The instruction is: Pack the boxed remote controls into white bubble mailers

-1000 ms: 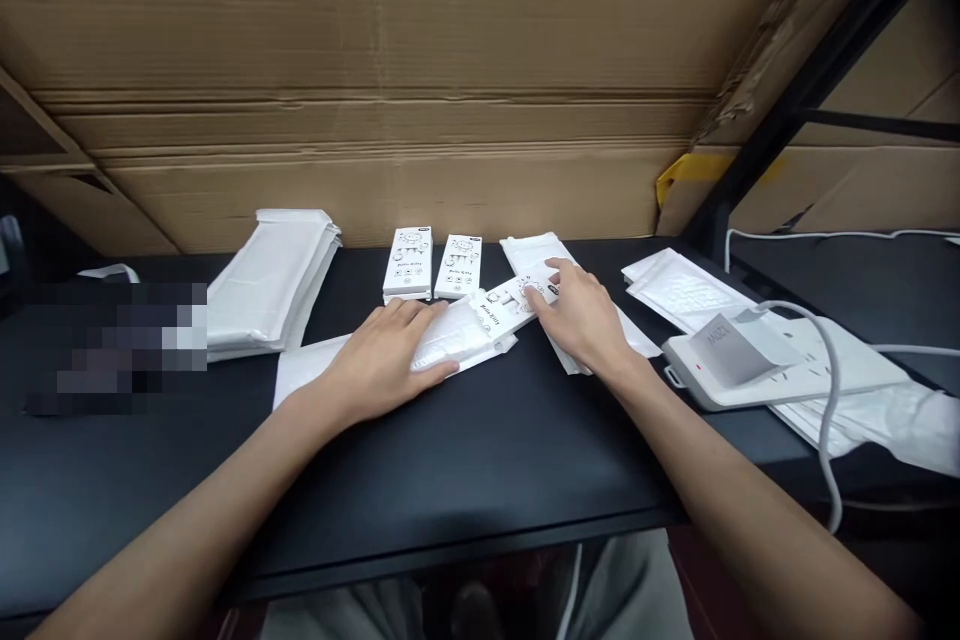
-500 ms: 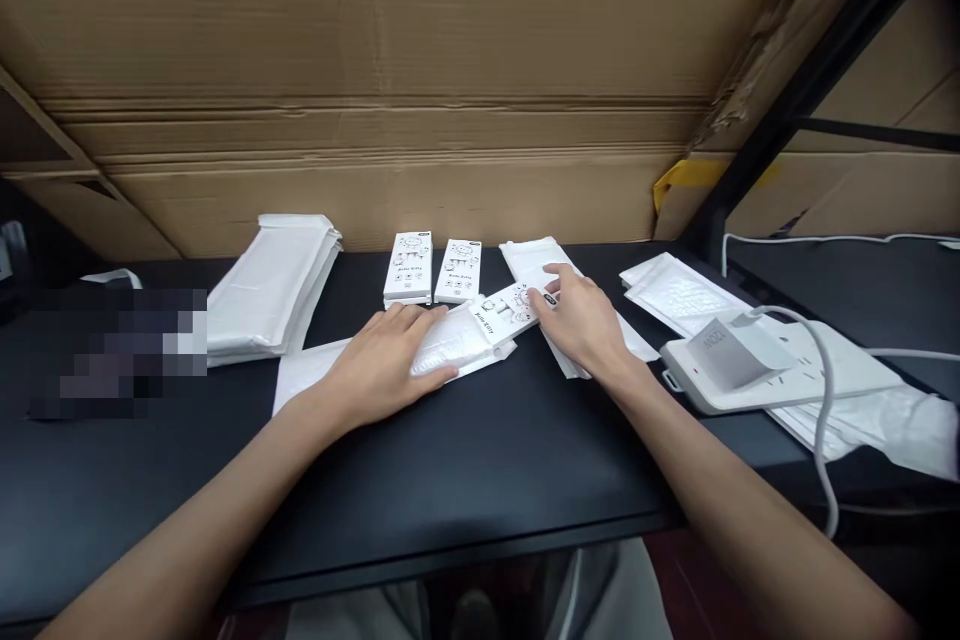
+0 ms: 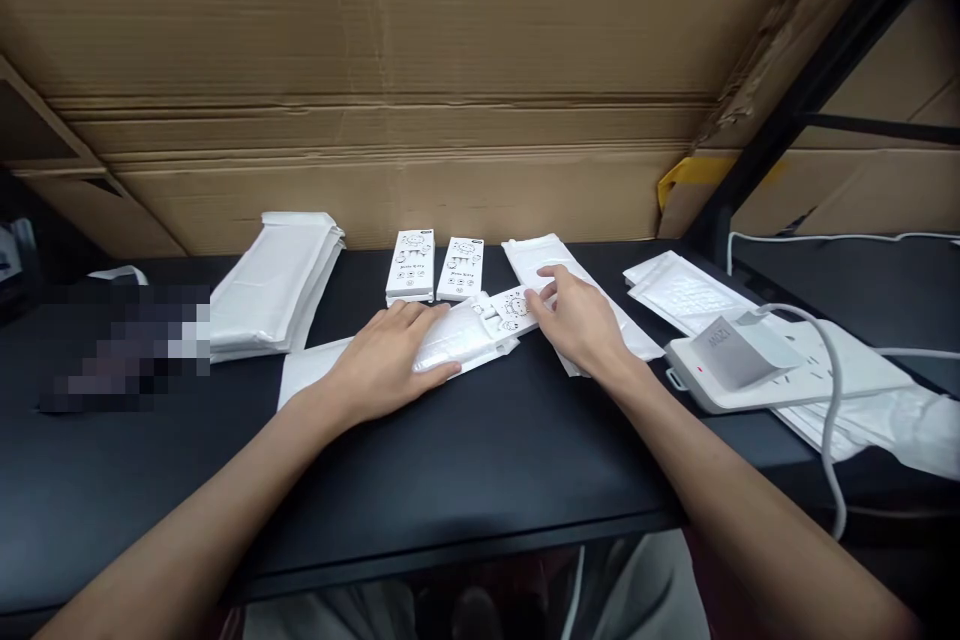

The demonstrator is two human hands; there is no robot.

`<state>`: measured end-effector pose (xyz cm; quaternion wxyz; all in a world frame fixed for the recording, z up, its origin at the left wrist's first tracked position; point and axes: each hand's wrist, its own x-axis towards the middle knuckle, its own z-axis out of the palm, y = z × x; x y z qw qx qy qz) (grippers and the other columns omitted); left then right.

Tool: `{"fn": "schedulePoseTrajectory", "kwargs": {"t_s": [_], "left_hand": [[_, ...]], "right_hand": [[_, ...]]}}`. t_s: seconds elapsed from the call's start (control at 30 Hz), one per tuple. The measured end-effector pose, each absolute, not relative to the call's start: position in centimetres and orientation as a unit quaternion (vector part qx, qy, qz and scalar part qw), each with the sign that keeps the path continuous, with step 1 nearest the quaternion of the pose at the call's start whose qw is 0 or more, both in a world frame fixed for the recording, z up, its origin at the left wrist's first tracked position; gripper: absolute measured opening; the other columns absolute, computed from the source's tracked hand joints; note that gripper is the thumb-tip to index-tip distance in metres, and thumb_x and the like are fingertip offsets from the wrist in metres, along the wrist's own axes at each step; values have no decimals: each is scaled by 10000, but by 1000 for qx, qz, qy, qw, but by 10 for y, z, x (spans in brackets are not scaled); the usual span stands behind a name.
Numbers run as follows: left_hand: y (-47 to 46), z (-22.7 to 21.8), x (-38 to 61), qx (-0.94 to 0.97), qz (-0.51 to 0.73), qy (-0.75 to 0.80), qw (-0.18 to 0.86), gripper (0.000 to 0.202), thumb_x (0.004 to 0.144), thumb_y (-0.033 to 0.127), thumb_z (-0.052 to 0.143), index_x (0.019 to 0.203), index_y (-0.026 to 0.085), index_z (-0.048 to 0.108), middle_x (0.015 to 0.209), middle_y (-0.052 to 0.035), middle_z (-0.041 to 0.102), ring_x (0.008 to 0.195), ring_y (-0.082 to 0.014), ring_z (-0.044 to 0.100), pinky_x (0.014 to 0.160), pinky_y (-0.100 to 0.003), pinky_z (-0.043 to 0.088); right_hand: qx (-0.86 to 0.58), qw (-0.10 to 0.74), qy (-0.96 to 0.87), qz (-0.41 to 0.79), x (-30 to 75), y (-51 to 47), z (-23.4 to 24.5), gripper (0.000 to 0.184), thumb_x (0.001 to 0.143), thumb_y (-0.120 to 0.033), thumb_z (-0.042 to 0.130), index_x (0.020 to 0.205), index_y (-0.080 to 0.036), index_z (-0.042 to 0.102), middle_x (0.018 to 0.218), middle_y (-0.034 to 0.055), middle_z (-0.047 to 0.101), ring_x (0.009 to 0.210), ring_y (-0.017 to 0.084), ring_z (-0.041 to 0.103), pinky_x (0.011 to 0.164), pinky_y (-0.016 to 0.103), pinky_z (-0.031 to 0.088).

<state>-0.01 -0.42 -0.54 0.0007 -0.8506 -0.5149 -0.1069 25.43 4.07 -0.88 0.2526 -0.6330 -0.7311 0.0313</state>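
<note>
Hands apart, neither clamped: left hand (image 3: 386, 360) lies flat on padded mailer (image 3: 461, 340), pinning it to the bench (image 3: 480, 460), while right hand (image 3: 577, 325) rests fingertips (image 3: 546, 282) on white box (image 3: 514, 308), which looks half inside the mailer's mouth and square to it.

Soft, even, slightly dim light — faint shadow under the left hand (image 3: 382, 360), dull sheen on the black desk (image 3: 465, 480); wide-angle bending curves the edges, and a pixelated patch (image 3: 124, 345) hides part of the left side.
</note>
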Motion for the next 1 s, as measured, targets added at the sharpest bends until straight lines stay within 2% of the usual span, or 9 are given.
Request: {"fn": "schedulePoseTrajectory", "kwargs": {"t_s": [0.27, 0.4, 0.63, 1.0], "left_hand": [[-4, -7, 0, -852, -114, -511, -5, 663, 876, 597, 491, 1410, 209, 427, 1315, -122, 556, 1165, -316, 528, 983, -458, 429], [-4, -6, 0, -851, -116, -512, -9, 655, 875, 574, 509, 1411, 206, 429, 1323, -125, 551, 1175, -310, 520, 991, -453, 426], [-5, -5, 2, -851, -121, -511, -7, 652, 875, 583, 506, 1400, 202, 442, 1313, -123, 558, 1165, -306, 525, 991, -447, 424], [-5, -5, 3, -852, -117, -510, -1, 658, 875, 577, 511, 1404, 193, 436, 1301, -123, 562, 1154, -308, 526, 989, -451, 424]], "right_hand": [[-576, 266, -769, 82, 248, 38, -9, 358, 923, -370, 481, 1230, -195, 535, 905, 34, 710, 927, 215, 649, 795, 307, 461], [-598, 254, -758, 64, 248, 39, -9, 335, 924, -364, 481, 1202, -193, 558, 881, 37, 708, 927, 230, 634, 789, 324, 458], [-537, 259, -797, 98, 241, 31, -9, 308, 923, -359, 496, 1187, -219, 570, 881, 25, 706, 986, 215, 612, 829, 316, 461], [-533, 251, -803, 88, 235, 28, -8, 287, 928, -337, 488, 1171, -216, 580, 873, 26, 705, 976, 218, 609, 829, 320, 458]]}}
